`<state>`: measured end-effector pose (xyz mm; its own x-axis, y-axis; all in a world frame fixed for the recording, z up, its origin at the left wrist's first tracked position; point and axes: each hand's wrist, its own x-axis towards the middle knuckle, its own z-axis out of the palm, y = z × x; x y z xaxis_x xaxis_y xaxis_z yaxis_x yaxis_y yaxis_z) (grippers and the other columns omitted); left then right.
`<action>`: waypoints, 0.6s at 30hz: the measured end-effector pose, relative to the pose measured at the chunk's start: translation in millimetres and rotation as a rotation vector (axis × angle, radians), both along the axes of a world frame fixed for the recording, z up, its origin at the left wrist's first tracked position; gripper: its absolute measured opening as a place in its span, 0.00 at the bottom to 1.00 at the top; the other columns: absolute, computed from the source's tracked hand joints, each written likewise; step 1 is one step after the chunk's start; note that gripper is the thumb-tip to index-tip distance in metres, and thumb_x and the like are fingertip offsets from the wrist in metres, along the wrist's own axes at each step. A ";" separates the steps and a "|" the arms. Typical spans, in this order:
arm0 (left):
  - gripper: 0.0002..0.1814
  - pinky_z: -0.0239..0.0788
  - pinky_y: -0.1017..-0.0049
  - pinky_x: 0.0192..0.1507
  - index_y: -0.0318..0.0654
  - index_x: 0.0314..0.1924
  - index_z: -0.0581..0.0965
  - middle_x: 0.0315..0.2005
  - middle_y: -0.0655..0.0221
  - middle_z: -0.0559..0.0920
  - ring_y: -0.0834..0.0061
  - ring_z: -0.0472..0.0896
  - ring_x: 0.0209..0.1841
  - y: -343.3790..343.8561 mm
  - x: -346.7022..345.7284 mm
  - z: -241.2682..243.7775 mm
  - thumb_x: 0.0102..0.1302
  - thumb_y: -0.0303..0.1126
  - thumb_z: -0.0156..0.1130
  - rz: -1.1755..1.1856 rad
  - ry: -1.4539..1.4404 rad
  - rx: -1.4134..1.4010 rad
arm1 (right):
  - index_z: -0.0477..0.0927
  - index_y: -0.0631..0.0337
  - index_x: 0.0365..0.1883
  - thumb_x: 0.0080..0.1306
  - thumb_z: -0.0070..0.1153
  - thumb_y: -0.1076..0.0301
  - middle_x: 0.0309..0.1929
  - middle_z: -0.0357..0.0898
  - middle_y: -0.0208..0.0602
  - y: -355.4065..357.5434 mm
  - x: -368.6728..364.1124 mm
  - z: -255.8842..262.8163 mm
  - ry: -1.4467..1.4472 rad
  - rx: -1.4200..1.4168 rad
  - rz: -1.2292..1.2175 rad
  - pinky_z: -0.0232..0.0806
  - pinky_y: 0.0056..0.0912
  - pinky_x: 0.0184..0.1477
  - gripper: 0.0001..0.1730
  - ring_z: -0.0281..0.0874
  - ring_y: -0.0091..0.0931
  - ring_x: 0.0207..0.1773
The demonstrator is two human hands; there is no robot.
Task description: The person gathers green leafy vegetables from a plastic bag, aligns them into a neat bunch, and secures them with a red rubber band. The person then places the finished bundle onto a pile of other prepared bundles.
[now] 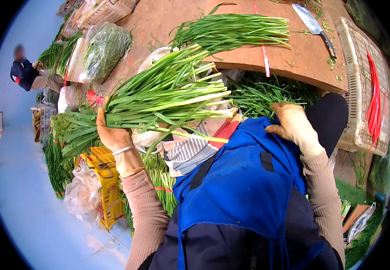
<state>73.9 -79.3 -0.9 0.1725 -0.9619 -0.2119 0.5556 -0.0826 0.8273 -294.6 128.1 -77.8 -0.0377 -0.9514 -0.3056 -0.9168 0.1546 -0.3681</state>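
My left hand [112, 133] grips a loose bunch of long green Chinese chives [168, 91], its pale cut ends pointing right and its leafy tips left. My right hand [288, 121] is beside my blue apron [239, 179], near my knee, its fingers bent and apart with nothing seen in them. Loose green leaves [266, 92] lie just behind it, under the board's edge. Another sheaf of chives [232, 32] lies on the brown board [303, 71], across a red and white strip [265, 60].
A knife [311, 23] with a black handle lies on the board. At right, red ties [374, 101] rest on a pale plastic crate [350, 67]. Bagged greens [107, 50], a yellow crate [112, 199] and tied bundles [58, 152] stand at left. A person [29, 72] sits farther off, handling greens.
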 end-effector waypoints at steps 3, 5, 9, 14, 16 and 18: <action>0.20 0.68 0.59 0.53 0.32 0.52 0.75 0.48 0.57 0.79 0.59 0.77 0.49 2.5 -4.9 -5.0 0.68 0.37 0.44 -0.005 0.076 0.027 | 0.76 0.60 0.53 0.64 0.53 0.46 0.48 0.78 0.45 -2.0 35.9 20.8 -1.147 0.212 -0.005 0.68 0.30 0.51 0.29 0.76 0.32 0.50; 0.21 0.68 0.59 0.54 0.32 0.53 0.75 0.48 0.56 0.79 0.59 0.76 0.50 7.8 -21.2 -5.1 0.68 0.37 0.45 0.029 -0.061 -0.021 | 0.76 0.57 0.55 0.67 0.50 0.47 0.47 0.79 0.41 -14.2 64.6 20.6 -1.193 0.109 0.080 0.67 0.29 0.50 0.27 0.77 0.29 0.48; 0.21 0.66 0.59 0.56 0.31 0.53 0.74 0.49 0.55 0.78 0.59 0.75 0.51 5.8 -8.7 -5.0 0.67 0.36 0.46 -0.045 -0.049 -0.078 | 0.77 0.55 0.53 0.62 0.55 0.48 0.45 0.81 0.39 -42.4 104.6 29.6 -1.113 0.082 0.031 0.67 0.29 0.49 0.26 0.78 0.33 0.46; 0.20 0.67 0.60 0.55 0.34 0.53 0.75 0.49 0.58 0.78 0.60 0.75 0.52 8.6 -11.0 -2.5 0.67 0.38 0.47 -0.012 -0.010 -0.037 | 0.78 0.61 0.43 0.64 0.51 0.60 0.38 0.80 0.44 -33.3 101.1 20.7 -0.688 -0.383 0.062 0.71 0.39 0.43 0.16 0.78 0.40 0.40; 0.20 0.67 0.60 0.55 0.34 0.53 0.75 0.50 0.59 0.78 0.61 0.75 0.52 9.1 -10.2 -5.5 0.67 0.38 0.47 0.016 0.008 -0.004 | 0.79 0.65 0.36 0.64 0.54 0.64 0.33 0.79 0.47 -19.6 86.7 10.4 -0.707 -0.387 -0.153 0.71 0.39 0.38 0.12 0.78 0.41 0.36; 0.20 0.67 0.60 0.55 0.35 0.53 0.75 0.50 0.59 0.78 0.61 0.76 0.51 6.8 -0.1 -14.5 0.67 0.39 0.47 -0.065 0.065 -0.013 | 0.79 0.64 0.36 0.62 0.54 0.67 0.32 0.79 0.47 -6.1 56.7 -6.0 -0.340 -0.384 -0.078 0.71 0.40 0.39 0.09 0.77 0.42 0.35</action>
<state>73.9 -72.5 -15.4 0.0960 -0.9733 -0.2085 0.6021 -0.1100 0.7908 -237.9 122.0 -83.8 -0.0721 -0.9957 0.0578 -0.7264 0.0127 -0.6872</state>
